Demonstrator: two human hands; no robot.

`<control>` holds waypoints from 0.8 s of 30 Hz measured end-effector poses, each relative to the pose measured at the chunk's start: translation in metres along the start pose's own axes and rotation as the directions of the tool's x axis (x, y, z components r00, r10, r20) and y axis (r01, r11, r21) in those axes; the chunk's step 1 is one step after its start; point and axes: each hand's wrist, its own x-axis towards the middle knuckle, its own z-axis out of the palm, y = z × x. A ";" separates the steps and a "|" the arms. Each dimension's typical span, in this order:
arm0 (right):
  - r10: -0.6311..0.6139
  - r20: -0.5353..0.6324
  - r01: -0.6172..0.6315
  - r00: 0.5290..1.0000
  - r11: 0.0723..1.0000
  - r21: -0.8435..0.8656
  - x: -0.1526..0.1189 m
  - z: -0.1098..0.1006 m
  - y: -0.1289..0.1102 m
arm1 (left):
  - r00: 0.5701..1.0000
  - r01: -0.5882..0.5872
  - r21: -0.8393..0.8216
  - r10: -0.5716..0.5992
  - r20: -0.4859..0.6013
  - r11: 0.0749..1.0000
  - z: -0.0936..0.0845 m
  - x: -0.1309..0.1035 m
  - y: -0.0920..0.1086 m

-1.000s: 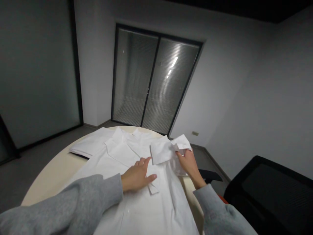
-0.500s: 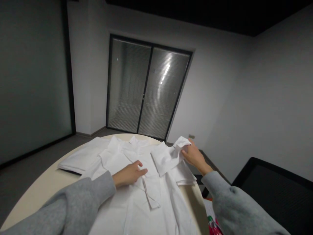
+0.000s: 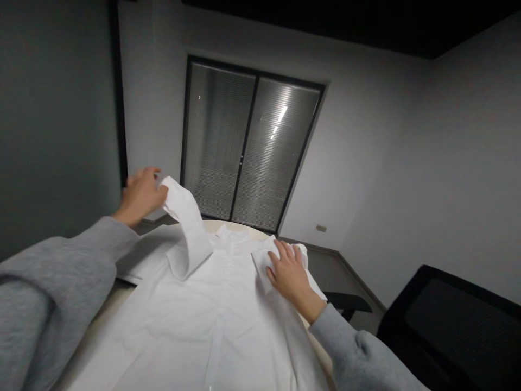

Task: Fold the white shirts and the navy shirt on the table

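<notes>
A white shirt (image 3: 220, 309) lies spread out, its collar (image 3: 223, 232) toward the far edge. My left hand (image 3: 142, 194) is raised at the left and pinches the end of the shirt's left sleeve (image 3: 189, 220), which rises off the body in a curved strip. My right hand (image 3: 290, 276) rests with fingers spread on the right sleeve (image 3: 261, 256), folded over near the shoulder. Part of that sleeve is hidden under my palm.
The shirt covers most of a round cream table (image 3: 248, 231). Other folded white cloth (image 3: 148, 252) sits at the table's left side. To the right stands a black chair (image 3: 451, 326) with an armrest (image 3: 348, 300). A glass door with blinds (image 3: 252, 146) is beyond.
My left hand has moved up and left from the shirt's middle, lifting the left sleeve with it. My right hand has come inward and down, laying the right sleeve's end over the shirt.
</notes>
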 end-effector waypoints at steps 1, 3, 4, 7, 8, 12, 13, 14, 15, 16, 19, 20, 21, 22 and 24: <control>-0.077 0.038 0.075 0.996 0.995 0.059 -0.001 0.006 -0.009 | 0.994 0.029 0.092 -0.018 -0.111 0.995 -0.015 0.007 -0.005; -0.152 0.115 0.135 0.982 0.981 0.139 -0.003 0.020 -0.023 | 0.980 0.018 0.210 0.024 -0.196 0.978 -0.024 -0.002 0.000; -0.142 0.142 0.120 0.980 0.981 0.151 -0.005 0.028 -0.028 | 0.985 -0.051 0.235 0.088 -0.150 0.971 -0.018 -0.017 0.008; -0.024 0.160 0.003 0.987 0.991 0.131 -0.011 0.045 -0.035 | 0.867 -0.406 0.051 0.367 0.337 0.913 0.031 -0.088 0.030; 0.010 0.152 -0.029 0.988 0.992 0.124 -0.014 0.049 -0.035 | 0.743 -0.485 -0.030 0.430 0.514 0.874 0.052 -0.114 0.034; 0.060 0.109 -0.072 0.992 0.991 0.109 -0.026 0.056 -0.038 | 0.500 -0.504 -0.087 0.373 0.782 0.859 0.113 -0.183 0.023; 0.065 0.095 -0.075 0.993 0.991 0.107 -0.029 0.058 -0.039 | 0.509 -0.495 -0.049 0.335 0.793 0.868 0.120 -0.189 0.016; 0.068 0.080 -0.077 0.994 0.991 0.109 -0.031 0.060 -0.039 | 0.530 -0.490 0.001 0.297 0.794 0.872 0.124 -0.190 0.009; 0.072 0.064 -0.079 0.995 0.991 0.112 -0.032 0.062 -0.040 | 0.559 -0.488 0.059 0.260 0.787 0.871 0.125 -0.187 0.002; 0.077 0.049 -0.082 0.996 0.990 0.115 -0.033 0.064 -0.040 | 0.591 -0.488 0.122 0.224 0.775 0.864 0.123 -0.182 -0.005; 0.085 0.023 -0.087 0.996 0.989 0.121 -0.033 0.070 -0.040 | 0.676 -0.491 0.296 0.145 0.722 0.819 0.110 -0.160 -0.023; 0.085 0.019 -0.086 0.996 0.989 0.122 -0.033 0.071 -0.040 | 0.704 -0.484 0.343 0.127 0.698 0.805 0.106 -0.152 -0.028; 0.085 0.015 -0.087 0.996 0.988 0.125 -0.032 0.072 -0.040 | 0.737 -0.469 0.386 0.112 0.666 0.794 0.102 -0.144 -0.033; 0.085 0.011 -0.085 0.996 0.988 0.130 -0.032 0.073 -0.040 | 0.775 -0.444 0.428 0.098 0.624 0.787 0.098 -0.138 -0.038; 0.088 0.007 -0.088 0.996 0.986 0.144 -0.032 0.073 -0.041 | 0.838 -0.371 0.501 0.049 0.544 0.782 0.096 -0.127 -0.047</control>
